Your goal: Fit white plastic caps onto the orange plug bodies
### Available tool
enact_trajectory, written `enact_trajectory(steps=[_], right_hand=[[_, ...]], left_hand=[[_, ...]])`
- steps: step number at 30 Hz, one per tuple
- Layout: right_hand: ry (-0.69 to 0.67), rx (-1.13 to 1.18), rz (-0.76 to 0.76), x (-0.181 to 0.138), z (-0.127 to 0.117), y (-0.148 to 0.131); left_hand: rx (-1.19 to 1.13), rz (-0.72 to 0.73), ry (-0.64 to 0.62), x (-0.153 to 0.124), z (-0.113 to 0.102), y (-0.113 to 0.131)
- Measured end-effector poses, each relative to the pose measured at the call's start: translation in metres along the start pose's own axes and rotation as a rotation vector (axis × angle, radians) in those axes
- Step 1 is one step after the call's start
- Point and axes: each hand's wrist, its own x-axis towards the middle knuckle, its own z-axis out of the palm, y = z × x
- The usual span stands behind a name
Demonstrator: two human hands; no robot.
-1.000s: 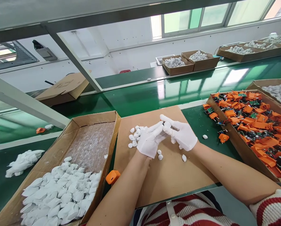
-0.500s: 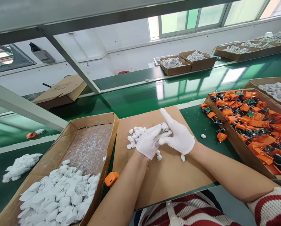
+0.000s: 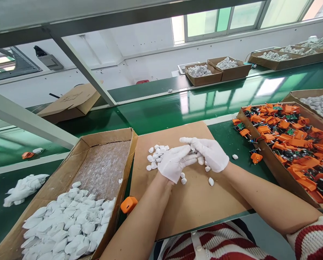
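Note:
My gloved left hand (image 3: pixel 175 162) is over the brown board (image 3: pixel 194 202), palm turned up and fingers reaching right. My gloved right hand (image 3: pixel 211 153) meets it from the right, its fingers curled over the left fingertips. A small white lump (image 3: pixel 193 148) is pinched between the two hands, mostly covered by the fingers. Beside my left hand sits a cluster of similar white lumps (image 3: pixel 156 155). Loose ones lie below the hands, among them a white lump (image 3: pixel 211 181) and a pair (image 3: pixel 183 179). Another lump (image 3: pixel 201 160) shows under my right fingers.
To the left stands a cardboard box (image 3: pixel 110 144) holding many larger white pieces (image 3: pixel 69 224). An orange plug housing (image 3: pixel 128 204) lies by its side. At right, a box of orange plug parts (image 3: pixel 291 141) borders the board. A green conveyor (image 3: pixel 150 112) runs behind; white-filled boxes (image 3: pixel 203 76) stand beyond.
My right hand has turned and lowered, its fingers now folded over the left fingertips and the lump. More lumps show under the right hand. My left hand has hardly moved.

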Motion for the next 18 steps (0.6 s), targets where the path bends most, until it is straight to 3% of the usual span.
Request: enact_trajectory(steps=[5,9,15,18], right_hand=[[0.139,-0.055,0.032,0.003,0.004,0.003],[0.031,-0.083,-0.053,0.002,0.0,0.01],[0.05,-0.567,-0.547,0.007,-0.002,0.025],[0.064,-0.735,-0.654,0.011,-0.003,0.026]], left_hand=[[0.001,0.009,0.002,0.007,-0.003,-0.004],[-0.016,0.017,-0.016,0.007,-0.003,-0.001],[-0.033,0.069,-0.129,-0.006,0.006,0.008],[-0.083,0.076,-0.105,-0.006,0.008,0.009]])
